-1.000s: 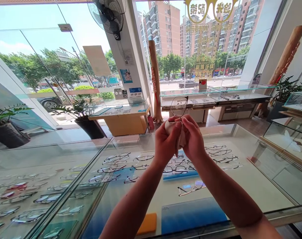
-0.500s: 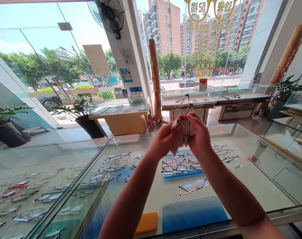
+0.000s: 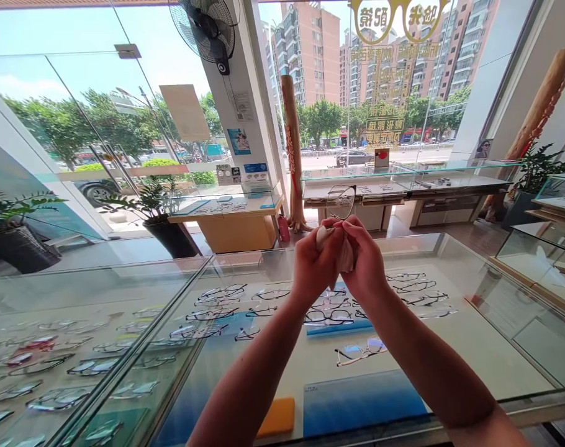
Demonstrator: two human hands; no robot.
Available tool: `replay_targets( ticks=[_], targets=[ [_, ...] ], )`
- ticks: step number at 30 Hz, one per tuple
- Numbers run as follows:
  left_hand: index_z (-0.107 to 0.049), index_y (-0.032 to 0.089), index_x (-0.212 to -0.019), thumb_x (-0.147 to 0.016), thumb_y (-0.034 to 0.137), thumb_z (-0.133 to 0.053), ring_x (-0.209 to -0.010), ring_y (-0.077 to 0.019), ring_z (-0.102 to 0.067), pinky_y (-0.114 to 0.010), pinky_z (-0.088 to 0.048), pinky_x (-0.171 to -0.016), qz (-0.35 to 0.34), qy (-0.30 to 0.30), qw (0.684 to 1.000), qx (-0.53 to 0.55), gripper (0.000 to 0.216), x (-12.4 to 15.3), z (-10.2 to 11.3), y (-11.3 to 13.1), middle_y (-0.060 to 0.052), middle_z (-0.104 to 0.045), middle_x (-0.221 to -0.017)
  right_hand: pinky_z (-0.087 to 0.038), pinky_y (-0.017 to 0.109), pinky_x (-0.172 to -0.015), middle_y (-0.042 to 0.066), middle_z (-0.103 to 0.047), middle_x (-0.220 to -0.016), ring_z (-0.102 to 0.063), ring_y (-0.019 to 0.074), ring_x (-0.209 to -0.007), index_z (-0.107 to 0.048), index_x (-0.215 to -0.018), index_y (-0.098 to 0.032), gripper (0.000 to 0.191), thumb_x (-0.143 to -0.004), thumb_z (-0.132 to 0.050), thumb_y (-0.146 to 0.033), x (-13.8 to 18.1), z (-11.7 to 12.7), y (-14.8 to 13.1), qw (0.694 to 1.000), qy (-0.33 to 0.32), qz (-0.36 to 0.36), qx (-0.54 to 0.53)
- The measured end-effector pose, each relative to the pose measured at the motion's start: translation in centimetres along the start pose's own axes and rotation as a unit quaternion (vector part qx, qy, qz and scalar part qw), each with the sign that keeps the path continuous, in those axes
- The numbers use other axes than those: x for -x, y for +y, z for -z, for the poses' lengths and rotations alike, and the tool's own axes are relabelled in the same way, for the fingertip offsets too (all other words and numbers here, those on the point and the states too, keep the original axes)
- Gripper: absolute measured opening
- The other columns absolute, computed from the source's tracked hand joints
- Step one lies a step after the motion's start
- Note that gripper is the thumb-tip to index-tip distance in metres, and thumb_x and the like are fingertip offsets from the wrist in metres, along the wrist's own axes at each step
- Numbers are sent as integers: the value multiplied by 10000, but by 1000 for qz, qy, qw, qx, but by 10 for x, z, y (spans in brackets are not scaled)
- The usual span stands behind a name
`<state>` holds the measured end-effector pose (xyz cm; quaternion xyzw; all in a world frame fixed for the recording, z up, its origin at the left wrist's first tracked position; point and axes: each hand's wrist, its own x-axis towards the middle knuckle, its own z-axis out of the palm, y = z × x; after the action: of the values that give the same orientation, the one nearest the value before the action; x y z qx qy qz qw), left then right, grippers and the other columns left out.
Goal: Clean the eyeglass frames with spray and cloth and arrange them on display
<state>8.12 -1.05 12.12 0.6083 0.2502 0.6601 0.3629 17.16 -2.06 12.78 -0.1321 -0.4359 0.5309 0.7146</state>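
Note:
Both my hands are raised together above the glass display counter [image 3: 450, 366]. A pair of eyeglasses [image 3: 342, 202] is held between them, one lens sticking up past the fingertips; the other lens is hidden. My left hand [image 3: 316, 257] is closed round a pale cleaning cloth [image 3: 346, 257] that hangs down between the palms. My right hand [image 3: 364, 251] is closed too, its thumb and fingers pinching at the eyeglasses and touching the cloth. Under the glass below lie rows of spectacle frames [image 3: 329, 318], and a separate pair of spectacles [image 3: 361, 352] lies closer to me.
A blue gradient mat [image 3: 361, 403] and an orange case [image 3: 277, 417] lie near the counter's front edge. Another glass case with frames [image 3: 59, 400] adjoins on the left. Beyond stand potted plants [image 3: 171, 233], a wooden display table [image 3: 231, 230] and window-side showcases [image 3: 357, 192].
My hands have drawn closer together and turned slightly, tilting the eyeglasses. The lens sits a little lower, and less of the cloth shows. The camera view has shifted slightly.

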Motion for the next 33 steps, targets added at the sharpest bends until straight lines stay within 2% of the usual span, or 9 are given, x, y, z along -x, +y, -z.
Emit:
replay_targets(
  ticks=[5,9,12,15,19,23,27,30,33],
  targets=[
    [-831,183,-916,-861,668,-800,-833,-164,-667,-256,-549,-741,34,-42,997,53,490,-9,9,1,-37,-747,-841,-587,375,-840,24,-791,-982,-723,230,-1003,-681,-804,-279,142,-871,-768,-368,-4,5,-5,999,-16,-15,-24],
    [-791,171,-808,-813,689,-841,-690,-109,-586,-212,-488,-610,98,-73,989,85,520,-19,24,-4,-7,-682,-737,-584,380,-890,19,-793,-1001,-716,228,-1011,-708,-809,-286,139,-873,-789,-379,-8,12,-13,1000,-19,-12,1],
    [-758,165,-762,-799,681,-857,-642,-96,-560,-204,-448,-548,124,-46,986,100,527,-25,35,-6,0,-660,-699,-568,380,-909,24,-792,-1064,-702,228,-1036,-726,-808,-286,156,-869,-795,-411,-12,17,-23,998,-35,-25,48],
    [-754,163,-767,-772,696,-870,-662,-100,-601,-205,-470,-564,129,-7,986,106,545,-30,42,-3,-5,-687,-720,-538,359,-900,27,-774,-1086,-673,220,-1041,-731,-770,-277,171,-840,-821,-406,-15,24,-31,992,-69,-37,100],
    [-775,165,-810,-772,691,-872,-735,-125,-673,-219,-521,-623,125,31,986,103,537,-33,48,3,-23,-738,-780,-500,353,-880,5,-709,-903,-616,192,-905,-749,-774,-274,182,-822,-838,-424,-19,33,-33,975,-127,-65,170],
    [-786,168,-800,-770,663,-888,-698,-113,-655,-211,-516,-601,138,48,984,102,506,-35,54,8,-23,-740,-770,-474,354,-835,-18,-635,-800,-557,173,-818,-727,-741,-265,216,-840,-827,-430,-20,36,-32,959,-167,-71,219],
    [-780,158,-746,-708,638,-938,-627,-97,-593,-201,-483,-545,142,-3,988,68,507,-37,60,11,-14,-698,-706,-476,360,-804,-9,-669,-803,-555,168,-788,-754,-766,-255,216,-854,-827,-437,-20,35,-34,949,-184,-80,242],
    [-795,152,-763,-702,602,-953,-654,-109,-604,-214,-517,-573,121,-34,991,42,482,-37,63,13,-31,-710,-748,-495,366,-792,1,-700,-809,-579,170,-775,-794,-821,-257,186,-861,-833,-435,-20,37,-34,947,-190,-93,242],
    [-795,143,-792,-719,577,-951,-651,-120,-620,-226,-535,-578,128,-68,988,48,468,-36,67,17,-41,-717,-761,-513,371,-800,5,-718,-817,-608,168,-775,-806,-817,-258,174,-861,-837,-423,-20,39,-32,949,-186,-96,234]
  ],
)
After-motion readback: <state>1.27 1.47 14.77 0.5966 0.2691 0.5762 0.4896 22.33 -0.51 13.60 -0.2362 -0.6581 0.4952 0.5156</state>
